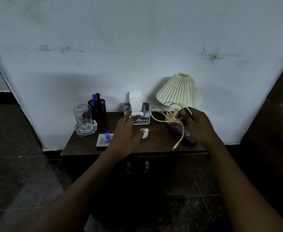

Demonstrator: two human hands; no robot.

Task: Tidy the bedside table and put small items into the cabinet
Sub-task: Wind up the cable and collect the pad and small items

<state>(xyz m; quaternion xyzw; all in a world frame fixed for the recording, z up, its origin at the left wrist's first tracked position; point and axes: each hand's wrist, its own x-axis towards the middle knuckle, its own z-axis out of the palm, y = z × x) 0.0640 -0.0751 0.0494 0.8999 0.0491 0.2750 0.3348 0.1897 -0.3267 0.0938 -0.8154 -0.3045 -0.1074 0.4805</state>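
Nearest me, my right hand (196, 124) pinches the looped thin cream charging cable (153, 116) above the dark wooden bedside table (156, 141); my left hand (127, 129) hovers open, empty. I should wind in the dangling tail before opening the closed cabinet doors (174, 166).

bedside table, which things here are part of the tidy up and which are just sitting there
For the job: cable, held by the right hand; small white item; blue cap; flat box; dark case; cabinet.
Just standing there: lamp; tissue holder; pen pot; glass.
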